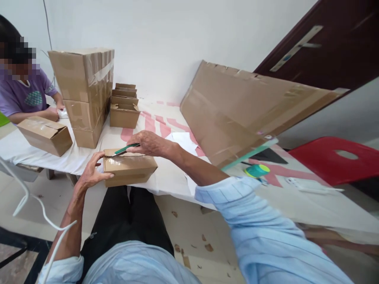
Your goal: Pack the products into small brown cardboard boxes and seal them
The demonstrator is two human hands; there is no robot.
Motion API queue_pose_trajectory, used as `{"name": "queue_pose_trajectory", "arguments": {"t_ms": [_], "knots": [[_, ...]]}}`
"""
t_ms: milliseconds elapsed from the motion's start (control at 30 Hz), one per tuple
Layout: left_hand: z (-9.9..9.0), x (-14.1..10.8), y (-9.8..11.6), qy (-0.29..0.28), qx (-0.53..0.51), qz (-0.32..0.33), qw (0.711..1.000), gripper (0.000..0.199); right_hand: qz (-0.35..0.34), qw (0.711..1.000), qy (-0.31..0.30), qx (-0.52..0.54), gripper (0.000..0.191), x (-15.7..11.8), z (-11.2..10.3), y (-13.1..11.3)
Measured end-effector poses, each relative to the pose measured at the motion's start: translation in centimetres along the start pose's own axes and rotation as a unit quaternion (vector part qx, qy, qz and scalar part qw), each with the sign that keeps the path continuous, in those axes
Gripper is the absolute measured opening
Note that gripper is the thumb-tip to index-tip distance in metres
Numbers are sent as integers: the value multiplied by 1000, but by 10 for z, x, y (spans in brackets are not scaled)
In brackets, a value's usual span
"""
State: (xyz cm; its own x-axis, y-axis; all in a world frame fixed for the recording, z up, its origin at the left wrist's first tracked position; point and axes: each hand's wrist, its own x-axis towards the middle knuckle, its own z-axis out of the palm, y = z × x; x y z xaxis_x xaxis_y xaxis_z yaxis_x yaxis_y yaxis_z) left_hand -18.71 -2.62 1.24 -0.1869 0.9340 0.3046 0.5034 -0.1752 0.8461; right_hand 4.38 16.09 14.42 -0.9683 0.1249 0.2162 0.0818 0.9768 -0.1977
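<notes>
A small brown cardboard box (130, 172) rests at the near edge of the cloth-covered table, right in front of my body. My left hand (94, 173) grips its left end, thumb on the near side and fingers at the top corner. In my right hand (145, 142) is a green utility knife (126, 149), held low over the box. Its blade points left and meets the top near the left end, close to my left fingertips. Shiny clear tape shows on the box top beside the blade.
Taped boxes (89, 86) stand stacked at the back left, with open cartons (124, 114) beside them. Another box (45, 134) lies farther left, near a person in purple (29, 92). A large cardboard sheet (237, 106), a tape roll (257, 170) and a red chair (334, 159) are right.
</notes>
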Motion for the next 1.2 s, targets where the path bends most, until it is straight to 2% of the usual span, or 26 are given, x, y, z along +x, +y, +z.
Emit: {"name": "queue_pose_trajectory", "arguments": {"t_ms": [100, 267, 400, 567, 667, 733, 800, 933, 1000, 1033, 1100, 1200], "knots": [[-1, 2, 0, -2, 3, -1, 1000, 83, 23, 1000, -1, -4, 31, -11, -6, 11], [-1, 3, 0, -3, 3, 5, 1000, 82, 69, 997, 21, -5, 35, -50, -16, 33], [-2, 2, 2, -5, 6, 8, 1000, 80, 92, 994, 56, 9, 35, -75, -17, 46], [-5, 1, 4, -15, 14, 18, 1000, 82, 121, 991, 65, -3, 30, -106, -21, 61], [-8, 3, 2, -31, 20, 14, 999, 96, 159, 978, 136, 20, 32, -133, -17, 75], [-12, 6, 1, -43, 24, 8, 999, 111, 217, 950, 219, 43, 35, -150, 0, 85], [-15, 10, 2, -63, 32, 4, 997, 123, 278, 917, 282, 47, 37, -165, 32, 92], [-22, 17, 6, -99, 65, 6, 993, 133, 337, 892, 299, 31, 38, -178, 118, 94], [-23, 18, 7, -105, 78, 12, 991, 132, 333, 890, 308, 37, 39, -175, 148, 91], [-24, 18, 7, -105, 82, 15, 991, 131, 329, 890, 313, 42, 40, -171, 157, 89], [-24, 18, 7, -104, 82, 18, 991, 130, 313, 890, 327, 59, 42, -158, 159, 83], [-24, 16, 7, -100, 73, 11, 992, 129, 246, 903, 340, 89, 36, -129, 137, 71]]}}
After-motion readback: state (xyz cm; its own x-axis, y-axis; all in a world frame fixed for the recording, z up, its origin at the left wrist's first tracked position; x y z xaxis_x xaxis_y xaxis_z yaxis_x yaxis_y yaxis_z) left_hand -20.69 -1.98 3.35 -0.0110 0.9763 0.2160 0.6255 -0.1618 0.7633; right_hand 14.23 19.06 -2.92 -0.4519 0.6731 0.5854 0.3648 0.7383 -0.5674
